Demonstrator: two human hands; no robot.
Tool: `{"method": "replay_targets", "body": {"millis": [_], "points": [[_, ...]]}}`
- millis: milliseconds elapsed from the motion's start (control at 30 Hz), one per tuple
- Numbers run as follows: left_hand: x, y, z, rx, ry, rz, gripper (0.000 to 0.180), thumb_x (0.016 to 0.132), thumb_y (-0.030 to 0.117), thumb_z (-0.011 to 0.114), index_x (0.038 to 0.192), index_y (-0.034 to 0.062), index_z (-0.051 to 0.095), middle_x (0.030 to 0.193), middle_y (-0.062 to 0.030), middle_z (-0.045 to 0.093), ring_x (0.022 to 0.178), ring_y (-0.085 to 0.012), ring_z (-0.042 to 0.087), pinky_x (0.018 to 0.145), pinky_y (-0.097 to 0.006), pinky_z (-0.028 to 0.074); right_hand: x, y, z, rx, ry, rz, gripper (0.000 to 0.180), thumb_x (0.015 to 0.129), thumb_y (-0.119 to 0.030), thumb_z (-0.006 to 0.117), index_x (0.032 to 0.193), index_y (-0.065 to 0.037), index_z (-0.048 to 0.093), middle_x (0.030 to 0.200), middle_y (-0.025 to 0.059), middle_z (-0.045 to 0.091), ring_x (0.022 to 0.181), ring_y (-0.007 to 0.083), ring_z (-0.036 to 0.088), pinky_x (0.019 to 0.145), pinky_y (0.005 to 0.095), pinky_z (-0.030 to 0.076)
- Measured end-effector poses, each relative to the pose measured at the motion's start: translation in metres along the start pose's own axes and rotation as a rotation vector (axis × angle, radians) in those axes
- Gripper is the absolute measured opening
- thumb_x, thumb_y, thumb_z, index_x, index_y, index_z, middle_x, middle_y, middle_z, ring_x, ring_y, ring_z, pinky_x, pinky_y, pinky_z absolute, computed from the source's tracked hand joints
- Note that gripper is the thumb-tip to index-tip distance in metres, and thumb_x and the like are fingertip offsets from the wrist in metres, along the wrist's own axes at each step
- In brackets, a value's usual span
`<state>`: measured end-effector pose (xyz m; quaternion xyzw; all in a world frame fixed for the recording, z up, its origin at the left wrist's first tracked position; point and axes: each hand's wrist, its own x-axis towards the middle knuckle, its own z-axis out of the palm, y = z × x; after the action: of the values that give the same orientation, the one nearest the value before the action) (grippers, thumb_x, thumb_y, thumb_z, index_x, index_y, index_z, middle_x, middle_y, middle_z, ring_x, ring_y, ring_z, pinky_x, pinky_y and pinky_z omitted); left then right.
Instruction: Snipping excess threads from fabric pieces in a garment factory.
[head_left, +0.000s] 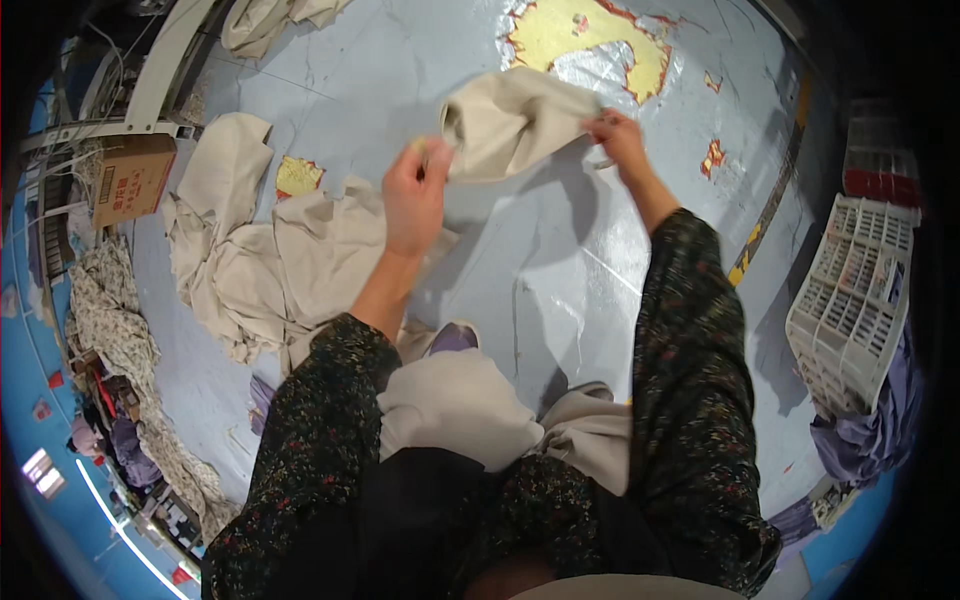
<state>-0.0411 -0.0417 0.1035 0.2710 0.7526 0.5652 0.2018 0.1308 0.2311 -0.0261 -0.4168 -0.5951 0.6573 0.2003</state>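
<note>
A beige piece of cloth (520, 125) is stretched in the air between my two hands, slightly blurred. My left hand (416, 190) is closed at its left edge. The right hand (623, 142) pinches the cloth's other end, with the arm reaching out to the right. Below my arms, more beige cloth (455, 408) lies over my lap, and a second folded beige piece (590, 425) sits to its right. To the left a heap of crumpled beige cloth (235, 265) spreads over the floor.
The grey-blue floor (500, 300) has worn yellow patches (540, 35). A cardboard box (133, 178) stands at left by a metal frame (165, 65), with patterned cloth (110, 310) nearer. A white plastic crate (855, 290) and purple cloth (865, 440) are at right.
</note>
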Motion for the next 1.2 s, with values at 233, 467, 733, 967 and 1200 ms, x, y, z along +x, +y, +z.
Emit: {"method": "replay_targets", "body": {"millis": [233, 467, 733, 967, 1200], "points": [[-0.047, 0.068, 0.079, -0.427, -0.729, -0.406, 0.015, 0.093, 0.014, 0.063, 0.099, 0.0009, 0.068, 0.080, 0.0036, 0.060, 0.064, -0.0061, 0.042, 0.059, -0.023, 0.038, -0.186, -0.063, -0.134, -0.126, 0.545, 0.217, 0.033, 0.095, -0.038, 0.059, 0.095, -0.006, 0.067, 0.066, -0.0058, 0.049, 0.055, 0.0033, 0.036, 0.050, 0.0218, 0.027], [-0.103, 0.033, 0.134, -0.471, -0.929, -0.686, 0.019, 0.087, 0.010, 0.065, 0.105, 0.0037, 0.068, 0.079, 0.0047, 0.057, 0.065, -0.0062, 0.044, 0.060, -0.022, 0.037, -0.293, -0.065, -0.066, 0.157, -0.004, 0.291, 0.036, 0.102, -0.036, 0.048, 0.091, -0.005, 0.064, 0.063, -0.0082, 0.036, 0.057, 0.0021, 0.028, 0.052, 0.0212, 0.019], [-0.116, 0.042, 0.140, -0.183, -1.033, -0.452, 0.017, 0.085, 0.019, 0.072, 0.092, 0.0053, 0.064, 0.073, 0.0059, 0.053, 0.063, -0.0058, 0.044, 0.056, -0.023, 0.034, -0.288, -0.055, -0.081, -0.074, -0.119, 0.327, 0.038, 0.095, -0.037, 0.060, 0.078, -0.003, 0.064, 0.066, -0.0038, 0.047, 0.063, 0.0070, 0.042, 0.058, 0.0226, 0.034], [-0.119, 0.043, 0.143, -0.254, -1.026, -0.437, 0.023, 0.085, 0.019, 0.075, 0.083, 0.0052, 0.057, 0.071, 0.0039, 0.053, 0.062, -0.0050, 0.045, 0.053, -0.023, 0.035, -0.278, -0.044, -0.075, 0.012, -0.192, 0.375, 0.037, 0.097, -0.037, 0.059, 0.078, -0.005, 0.065, 0.066, -0.0064, 0.046, 0.061, 0.0047, 0.038, 0.055, 0.0216, 0.030], [-0.115, 0.021, 0.122, -0.001, -1.083, -0.315, 0.029, 0.083, 0.023, 0.077, 0.081, 0.0025, 0.056, 0.071, 0.0007, 0.056, 0.057, -0.0084, 0.045, 0.051, -0.025, 0.034, -0.250, -0.025, -0.129, 0.196, 0.213, 0.222, 0.034, 0.094, -0.041, 0.063, 0.082, -0.009, 0.067, 0.058, -0.0102, 0.037, 0.051, 0.0018, 0.027, 0.048, 0.0224, 0.016]]}}
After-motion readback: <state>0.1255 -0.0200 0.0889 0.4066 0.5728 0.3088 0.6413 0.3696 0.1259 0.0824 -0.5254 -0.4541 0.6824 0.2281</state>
